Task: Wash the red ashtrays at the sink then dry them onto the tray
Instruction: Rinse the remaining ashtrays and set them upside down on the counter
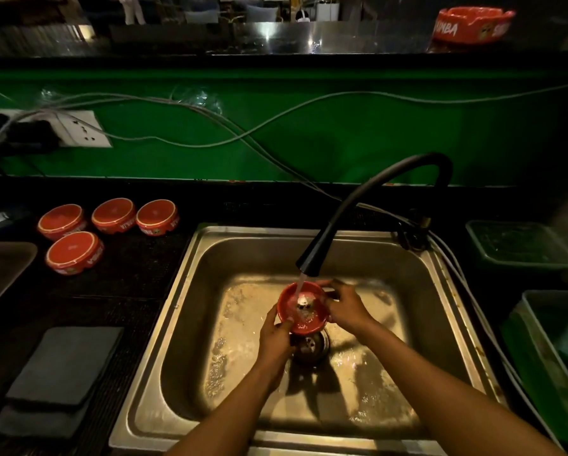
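Observation:
A red ashtray [304,311] is held upright over the drain of the steel sink [183,291], under water running from the black faucet [312,258]. My left hand [276,337] grips its near left rim. My right hand [345,307] holds its right rim. Several more red ashtrays lie upside down on the dark counter at the left, among them one [74,253] nearest me and one [157,217] closest to the sink. Another red ashtray [475,24] stands upright on the high ledge at the top right. A dark tray [2,268] shows at the left edge.
Grey folded cloths [65,366] lie on the counter left of the sink. Green plastic bins [519,245] [552,357] stand at the right. Cables [210,126] hang along the green wall from a socket [81,128]. The drain strainer [310,347] sits below the ashtray.

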